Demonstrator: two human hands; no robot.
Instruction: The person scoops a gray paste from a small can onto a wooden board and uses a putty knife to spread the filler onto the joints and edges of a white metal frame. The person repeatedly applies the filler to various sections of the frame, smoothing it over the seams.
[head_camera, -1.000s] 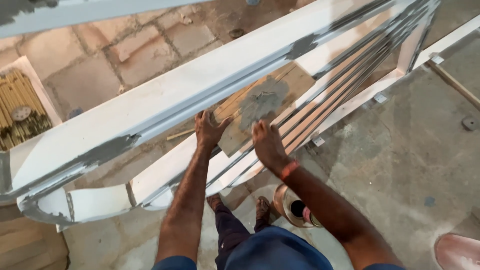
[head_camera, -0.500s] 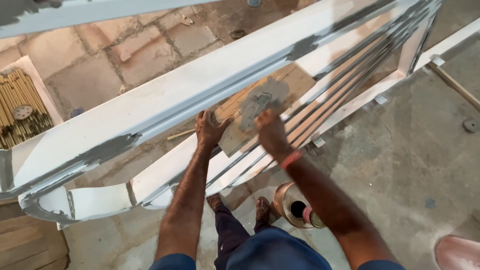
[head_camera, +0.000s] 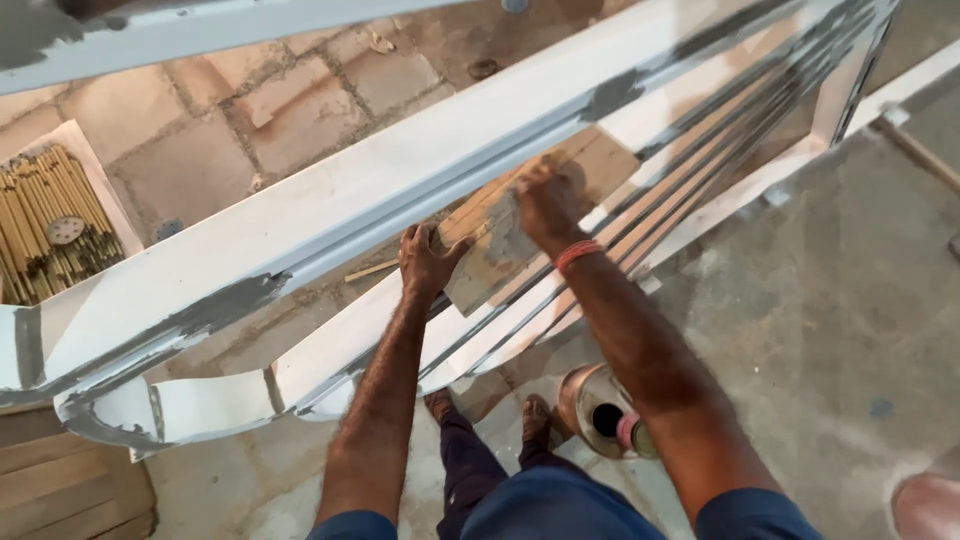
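Off to the far left of the hands, a bundle of thin yellowish rods (head_camera: 45, 225) is seen lying on a white sheet (head_camera: 95, 175). Beyond the hands, paving stones (head_camera: 300, 110) are laid out, worn and dusty. Below the right forearm, a round metal tin (head_camera: 600, 412) is stood on the concrete floor (head_camera: 820, 330). Wooden planks (head_camera: 60, 485) are glimpsed at the lower left corner.

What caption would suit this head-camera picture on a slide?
Left hand steadies a wooden board smeared with grey filler; right hand presses on it, beside a white metal frame.
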